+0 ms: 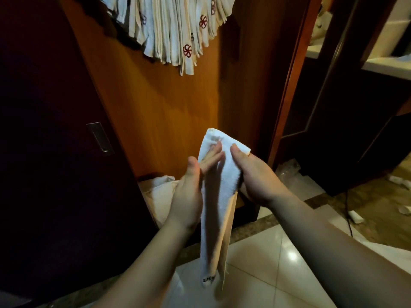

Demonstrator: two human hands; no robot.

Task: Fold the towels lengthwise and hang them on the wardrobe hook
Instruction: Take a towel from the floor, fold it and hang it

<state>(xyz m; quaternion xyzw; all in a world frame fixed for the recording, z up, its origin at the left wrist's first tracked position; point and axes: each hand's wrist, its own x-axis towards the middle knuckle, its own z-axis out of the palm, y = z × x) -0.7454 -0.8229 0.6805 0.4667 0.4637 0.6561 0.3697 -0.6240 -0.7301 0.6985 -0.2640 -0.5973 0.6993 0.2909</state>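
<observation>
One white towel, folded into a long narrow strip, hangs between two hands in front of the wardrobe panel. Right hand clamps its upper edge, thumb on top. Left hand lies flat against it, fingers straight. Hung towels above: many, count unclear, tops cut off.

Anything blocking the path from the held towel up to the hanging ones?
Nothing visible. The towel, held between left hand and right hand, has bare wardrobe panel above it up to the hung towels. The hook itself is hidden.
</observation>
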